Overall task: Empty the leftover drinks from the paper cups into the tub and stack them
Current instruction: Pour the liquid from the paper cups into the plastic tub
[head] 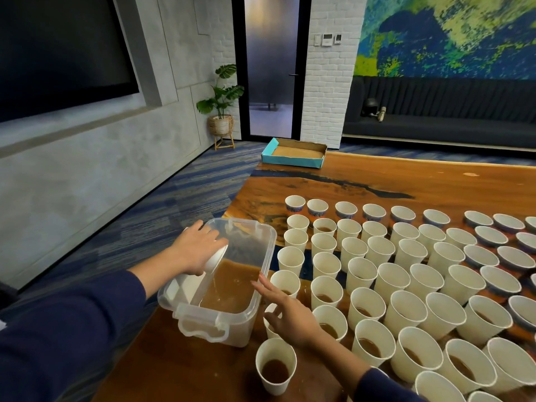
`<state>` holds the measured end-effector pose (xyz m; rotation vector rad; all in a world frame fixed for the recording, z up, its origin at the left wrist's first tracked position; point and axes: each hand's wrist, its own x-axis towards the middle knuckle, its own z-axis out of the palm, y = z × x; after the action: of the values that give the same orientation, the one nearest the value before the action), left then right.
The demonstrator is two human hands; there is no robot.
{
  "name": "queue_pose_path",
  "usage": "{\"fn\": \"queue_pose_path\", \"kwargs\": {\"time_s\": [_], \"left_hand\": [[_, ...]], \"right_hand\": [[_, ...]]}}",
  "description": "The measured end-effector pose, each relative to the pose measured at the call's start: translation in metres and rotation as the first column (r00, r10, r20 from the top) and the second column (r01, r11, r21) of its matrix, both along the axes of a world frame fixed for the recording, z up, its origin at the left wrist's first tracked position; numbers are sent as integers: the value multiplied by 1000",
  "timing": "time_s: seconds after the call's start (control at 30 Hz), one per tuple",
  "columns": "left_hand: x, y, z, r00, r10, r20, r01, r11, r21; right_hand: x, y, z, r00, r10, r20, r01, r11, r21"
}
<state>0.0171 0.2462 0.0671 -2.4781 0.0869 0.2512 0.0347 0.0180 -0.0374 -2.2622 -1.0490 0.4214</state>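
Note:
A clear plastic tub [262,227] stands at the table's left edge, partly filled with brown liquid. My left hand [197,246] grips a white paper cup [216,258] tipped over the tub, its mouth facing down toward the liquid. My right hand [285,310] hovers with fingers spread over a paper cup [271,329] just right of the tub; I cannot tell whether it touches it. Another cup [275,365] holding brown drink stands in front of the tub. Several rows of white paper cups [406,303] fill the table to the right, many with brown drink in them.
The wooden table [377,175] stretches back to a teal cardboard tray [293,153] at its far end. Carpeted floor lies to the left of the table. A potted plant [222,108] stands by a glass door, and a dark sofa [441,123] lines the far wall.

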Motion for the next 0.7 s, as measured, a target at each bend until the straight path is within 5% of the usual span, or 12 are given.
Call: {"fn": "queue_pose_path", "kwargs": {"time_s": [0.7], "left_hand": [[-5,-2,-5,988,-152,-13,152,984,87]], "right_hand": [[0,-1,6,994,22,105,-17,998,-54]]}}
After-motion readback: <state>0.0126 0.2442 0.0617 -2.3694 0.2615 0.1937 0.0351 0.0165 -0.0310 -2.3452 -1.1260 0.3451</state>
